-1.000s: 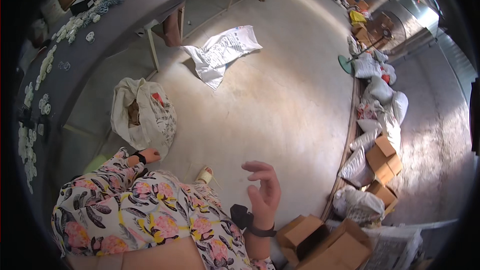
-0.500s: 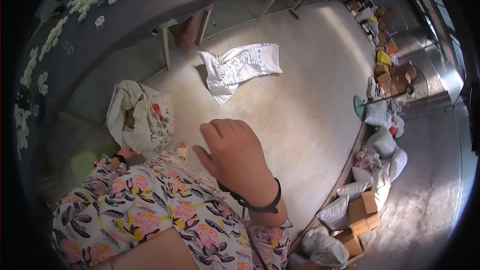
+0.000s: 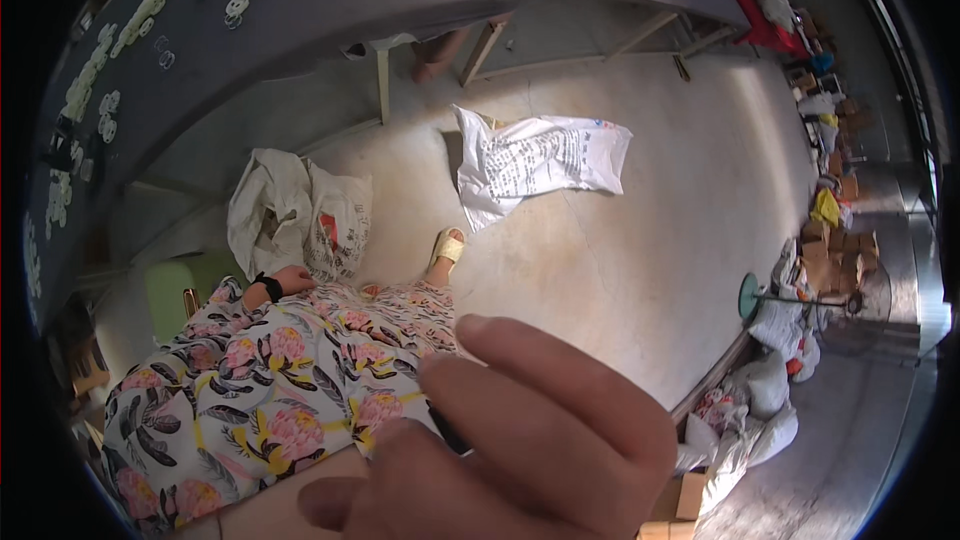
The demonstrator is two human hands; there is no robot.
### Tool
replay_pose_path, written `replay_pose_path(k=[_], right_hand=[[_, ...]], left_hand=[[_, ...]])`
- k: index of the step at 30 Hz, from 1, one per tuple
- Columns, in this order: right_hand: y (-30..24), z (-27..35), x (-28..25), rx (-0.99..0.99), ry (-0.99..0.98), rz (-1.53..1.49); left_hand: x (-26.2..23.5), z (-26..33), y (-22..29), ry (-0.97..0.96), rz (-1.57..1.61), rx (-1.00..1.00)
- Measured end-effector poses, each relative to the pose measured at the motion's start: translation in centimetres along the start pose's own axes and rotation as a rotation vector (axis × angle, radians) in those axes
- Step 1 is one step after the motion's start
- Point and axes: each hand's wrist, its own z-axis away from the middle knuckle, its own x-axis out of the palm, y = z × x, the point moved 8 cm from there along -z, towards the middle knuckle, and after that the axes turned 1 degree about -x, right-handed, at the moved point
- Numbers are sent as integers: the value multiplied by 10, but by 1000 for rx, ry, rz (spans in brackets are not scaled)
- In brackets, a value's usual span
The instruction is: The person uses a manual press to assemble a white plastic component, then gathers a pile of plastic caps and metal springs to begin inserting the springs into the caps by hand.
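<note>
My right hand is raised close in the foreground, large in view. Its fingers are bent and spread apart, with nothing held between them. Behind its fingers a small dark object shows in part; I cannot make out its kind. My left hand, with a black band at the wrist, rests on the floral dress over my lap, fingers loosely laid down and no object seen in it. Just beyond it stands a slumped whitish woven sack, its mouth open.
A white printed sack lies on the concrete floor. To the left and far side runs a grey-covered table bearing several pale ring-shaped pieces. A green chair is at my left. Sacks and cardboard boxes line the right.
My right hand has come nearer the camera, its fingers now pointing left. The view has shifted, so the floor sack and table appear farther right. My left hand has moved from beside the sack onto my lap.
</note>
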Motion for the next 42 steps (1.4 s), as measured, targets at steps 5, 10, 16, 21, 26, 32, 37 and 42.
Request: replay_pose_path(k=[5,10,16,21,26,32,37,42], right_hand=[[52,-55,9,128,-293,-80],[86,-105,1,-669,-142,-395],[208,-167,182,-218,-597,-523],[287,-176,338,476,-801,-783],[397,-141,407,1122,-871,-775],[419,-136,496,1239,-926,-602],[404,-184,590,737,-900,-388],[342,-262,665,201,-650,-91]], left_hand=[[-41,-7,31,422,37,-62],[-50,-18,123,319,253,68],[-66,-1,193,396,400,94],[-116,71,70,516,725,-338],[-131,118,-12,701,590,-527],[-128,131,-10,803,690,-615],[-120,143,36,605,718,-490],[-21,170,-17,796,632,-563]])
